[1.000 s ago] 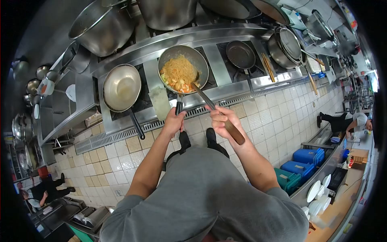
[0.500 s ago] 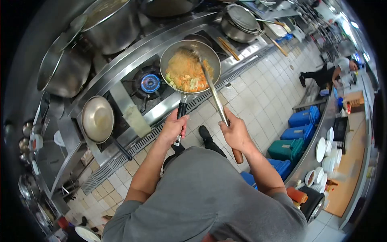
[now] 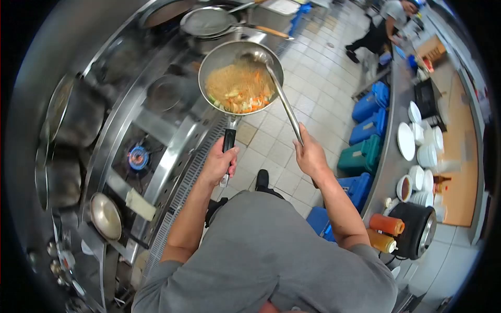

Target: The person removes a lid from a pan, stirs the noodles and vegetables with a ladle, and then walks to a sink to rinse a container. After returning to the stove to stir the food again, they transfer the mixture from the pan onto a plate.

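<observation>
At centre left, a lit burner [image 3: 138, 156], flame blue. Lower left, an empty pan [image 3: 105, 215] on the stove. At top centre, a strainer [image 3: 209, 21] over a pot. Along the right, on the tile floor [image 3: 318, 78], blue bins [image 3: 371, 101] and a green bin [image 3: 359, 155] side by side under the counter [image 3: 459, 172]. On the counter, white plates [image 3: 406, 141]; lower down, a black cooker [image 3: 417, 229], two bottles [image 3: 386, 224] just beside. Upper right, another person [image 3: 383, 21], bending at the counter.
</observation>
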Motion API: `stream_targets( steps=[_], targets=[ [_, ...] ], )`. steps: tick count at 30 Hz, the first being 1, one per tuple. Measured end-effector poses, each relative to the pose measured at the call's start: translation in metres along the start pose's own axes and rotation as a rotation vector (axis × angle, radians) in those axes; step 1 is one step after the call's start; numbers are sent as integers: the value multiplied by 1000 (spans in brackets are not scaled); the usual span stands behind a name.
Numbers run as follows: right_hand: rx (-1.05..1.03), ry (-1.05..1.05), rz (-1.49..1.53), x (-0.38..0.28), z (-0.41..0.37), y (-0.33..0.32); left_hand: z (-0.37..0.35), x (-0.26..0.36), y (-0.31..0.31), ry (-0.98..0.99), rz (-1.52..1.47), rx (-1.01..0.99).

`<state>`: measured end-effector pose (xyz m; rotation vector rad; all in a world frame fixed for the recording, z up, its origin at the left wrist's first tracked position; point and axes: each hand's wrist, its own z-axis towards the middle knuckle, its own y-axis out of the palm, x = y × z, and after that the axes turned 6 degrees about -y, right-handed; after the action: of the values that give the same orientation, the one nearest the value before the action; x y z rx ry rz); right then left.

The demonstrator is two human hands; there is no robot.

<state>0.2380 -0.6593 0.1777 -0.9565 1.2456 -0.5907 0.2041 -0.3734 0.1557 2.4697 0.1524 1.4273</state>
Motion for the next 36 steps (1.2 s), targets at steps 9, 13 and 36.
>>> stream_targets(
  steps=[9, 13, 36],
  targets=[
    [216, 491, 941, 54, -13, -71, 147, 4, 158, 42, 125, -270],
    [97, 659, 1785, 116, -11, -73, 194, -36, 173, -148, 330, -351],
    [426, 856, -56, 270, 47, -65, 451, 20, 295, -509, 471, -947]
  ],
)
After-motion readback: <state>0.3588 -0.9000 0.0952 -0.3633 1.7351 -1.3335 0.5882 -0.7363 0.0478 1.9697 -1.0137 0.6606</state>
